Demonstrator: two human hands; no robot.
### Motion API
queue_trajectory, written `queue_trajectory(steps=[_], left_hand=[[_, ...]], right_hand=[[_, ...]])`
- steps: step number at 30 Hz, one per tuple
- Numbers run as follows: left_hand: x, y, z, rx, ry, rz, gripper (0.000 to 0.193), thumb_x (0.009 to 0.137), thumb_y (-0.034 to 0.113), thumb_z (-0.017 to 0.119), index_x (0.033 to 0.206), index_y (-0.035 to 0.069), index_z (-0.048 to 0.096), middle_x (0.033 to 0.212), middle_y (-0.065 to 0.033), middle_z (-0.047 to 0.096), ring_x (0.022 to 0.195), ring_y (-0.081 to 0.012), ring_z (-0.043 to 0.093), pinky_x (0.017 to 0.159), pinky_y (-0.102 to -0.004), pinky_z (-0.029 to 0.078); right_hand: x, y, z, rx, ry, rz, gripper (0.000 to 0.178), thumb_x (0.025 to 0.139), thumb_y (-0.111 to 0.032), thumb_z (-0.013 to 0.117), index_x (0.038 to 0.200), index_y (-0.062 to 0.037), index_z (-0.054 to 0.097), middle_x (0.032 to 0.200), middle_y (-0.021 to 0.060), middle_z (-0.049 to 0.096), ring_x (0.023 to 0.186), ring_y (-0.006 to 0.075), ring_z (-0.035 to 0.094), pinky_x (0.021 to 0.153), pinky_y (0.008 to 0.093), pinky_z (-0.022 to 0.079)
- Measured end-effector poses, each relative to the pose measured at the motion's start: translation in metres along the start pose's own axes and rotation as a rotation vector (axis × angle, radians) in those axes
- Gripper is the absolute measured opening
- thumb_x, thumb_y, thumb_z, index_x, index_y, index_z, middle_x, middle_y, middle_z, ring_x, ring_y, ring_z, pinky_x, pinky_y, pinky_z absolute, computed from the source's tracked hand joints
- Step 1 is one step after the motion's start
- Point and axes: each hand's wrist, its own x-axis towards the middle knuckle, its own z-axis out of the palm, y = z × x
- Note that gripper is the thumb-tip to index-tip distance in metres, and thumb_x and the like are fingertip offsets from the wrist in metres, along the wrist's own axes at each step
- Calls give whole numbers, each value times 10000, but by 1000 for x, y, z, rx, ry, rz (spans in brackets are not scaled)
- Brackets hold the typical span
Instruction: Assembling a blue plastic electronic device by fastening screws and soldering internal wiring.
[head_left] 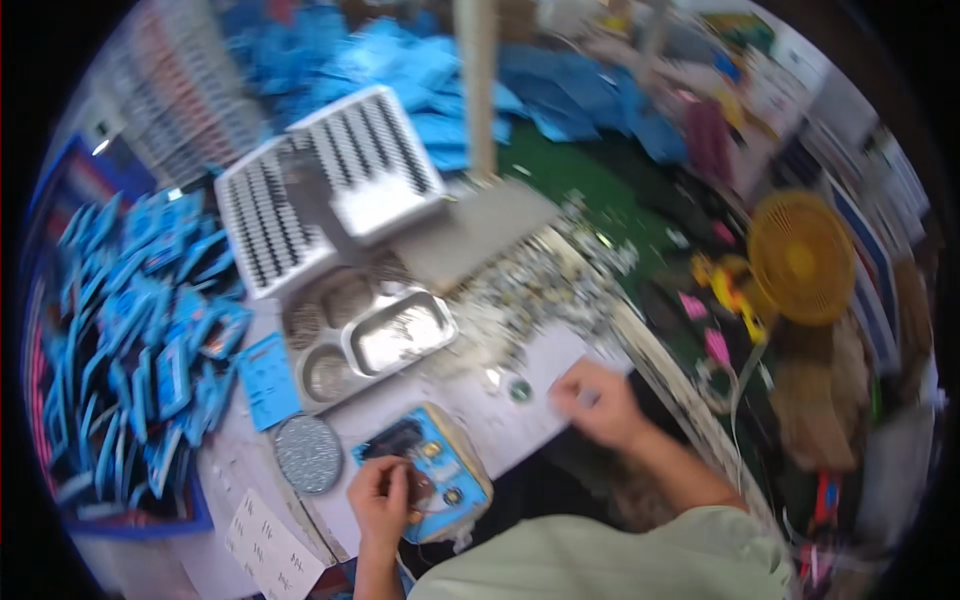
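Note:
My left hand (380, 497) is at the left edge of a blue panel (430, 455) with dark and yellow parts, which lies on a beige padded block. Its thumb and fingers are pressed together; what they pinch, if anything, is too blurred to name. Over the right side of the white work sheet (480, 430) is my right hand (603, 405), its fingers curled in. A pale speck shows at those fingers, too smeared to identify. Just left of them sits a small round green piece (520, 391).
A metal compartment tray (400, 335) holds small parts, behind it a white tray (400, 205) with rows of dark pieces. Loose clear pieces (550, 280) are heaped to the right. Blue panels (150, 320) fill a crate at left. A round grey tin (308, 455) stands nearby.

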Motion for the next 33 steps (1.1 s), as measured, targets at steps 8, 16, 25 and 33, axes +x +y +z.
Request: queue_trajectory(steps=[8,16,25,33], left_hand=[[1,19,15,382,-60,535,108,849,-74,663,930,-2,667,884,-142,683,791,-283,664,727,-344,523],[0,12,9,507,7,544,98,829,-24,700,903,22,654,892,-144,685,801,-334,654,738,-406,522],[0,10,-5,533,10,614,164,779,42,764,914,60,671,883,-109,694,821,-333,648,744,-427,516],[-9,11,0,475,50,524,118,801,24,741,898,42,677,890,-117,697,823,-330,670,771,-409,540]], right_hand=[[-57,35,-127,598,922,254,488,976,-138,669,1380,-27,416,892,11,542,689,99,498,639,256,431],[13,85,-148,-58,915,248,369,967,-294,699,1238,-43,696,860,-11,664,683,61,507,606,249,411],[-82,14,-168,-308,1233,-11,147,1019,-146,614,1105,-31,643,856,-11,561,771,59,491,697,211,423],[-12,-1,-61,342,879,-141,100,919,-79,632,1014,-54,616,894,-5,561,670,57,503,591,205,416]])
